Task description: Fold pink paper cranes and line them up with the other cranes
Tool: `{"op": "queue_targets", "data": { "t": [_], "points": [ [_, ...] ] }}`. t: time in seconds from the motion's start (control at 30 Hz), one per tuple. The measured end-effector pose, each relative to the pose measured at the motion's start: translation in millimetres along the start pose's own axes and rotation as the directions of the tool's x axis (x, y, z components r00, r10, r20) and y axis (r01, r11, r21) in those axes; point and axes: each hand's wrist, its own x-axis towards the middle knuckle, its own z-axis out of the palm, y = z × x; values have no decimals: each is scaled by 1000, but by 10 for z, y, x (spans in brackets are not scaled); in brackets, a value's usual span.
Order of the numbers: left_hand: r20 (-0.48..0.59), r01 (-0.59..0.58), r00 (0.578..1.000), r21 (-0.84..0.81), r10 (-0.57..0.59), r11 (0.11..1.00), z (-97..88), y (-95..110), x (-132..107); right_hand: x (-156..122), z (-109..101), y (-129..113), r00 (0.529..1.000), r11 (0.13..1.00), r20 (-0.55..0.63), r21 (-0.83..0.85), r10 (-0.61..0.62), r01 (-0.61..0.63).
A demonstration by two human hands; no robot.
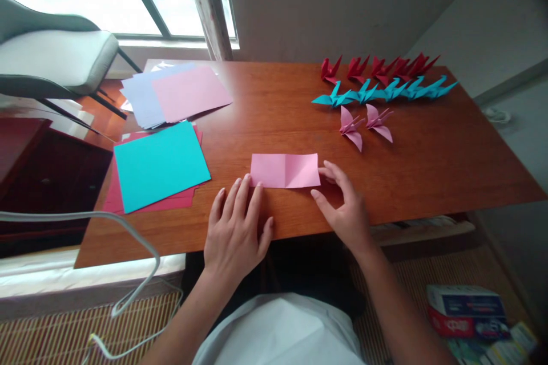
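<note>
A pink sheet of paper [269, 170], folded into a long rectangle with a crease down its middle, lies near the front of the wooden table. My left hand [235, 225] rests flat, fingers spread, its fingertips touching the paper's lower left corner. At the paper's right end is my right hand [345, 205], thumb and fingers apart around the corner. Whether its fingertips touch the edge I cannot tell. Beyond the right hand stand two pink paper cranes [351, 129], with a row of blue paper cranes [338, 96] and a row of red paper cranes [329, 71] behind.
On the table [265, 108], left, blue sheets [162, 165] lie over red sheets [184, 199]. Behind them are pink sheets [192, 94] on lavender ones [143, 100]. A chair [55, 60] stands far left, and a white cable [128, 228] loops past the front left corner. Boxes [468, 313] sit low right.
</note>
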Motion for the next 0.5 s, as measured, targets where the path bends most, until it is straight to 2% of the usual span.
{"op": "queue_targets", "data": {
  "t": [0.1,0.2,0.27,0.4,0.5],
  "points": [
    [-16,-5,1000,-23,5,1000,-3,-1,2,1,-26,24,994,976,20,187,111,-113],
    [-40,5,999,-54,-7,999,-1,-8,-2,2,-46,57,989,960,46,241,139,-147],
    [-63,25,998,-85,-30,996,2,-18,-4,9,-69,74,994,966,48,238,95,-104],
    [-89,76,992,-171,-92,982,-15,-52,-1,41,-123,63,996,964,53,259,-72,56],
    [-96,95,988,-257,-123,962,-51,-83,3,64,-144,16,994,960,65,272,-83,62]
  ]
}}
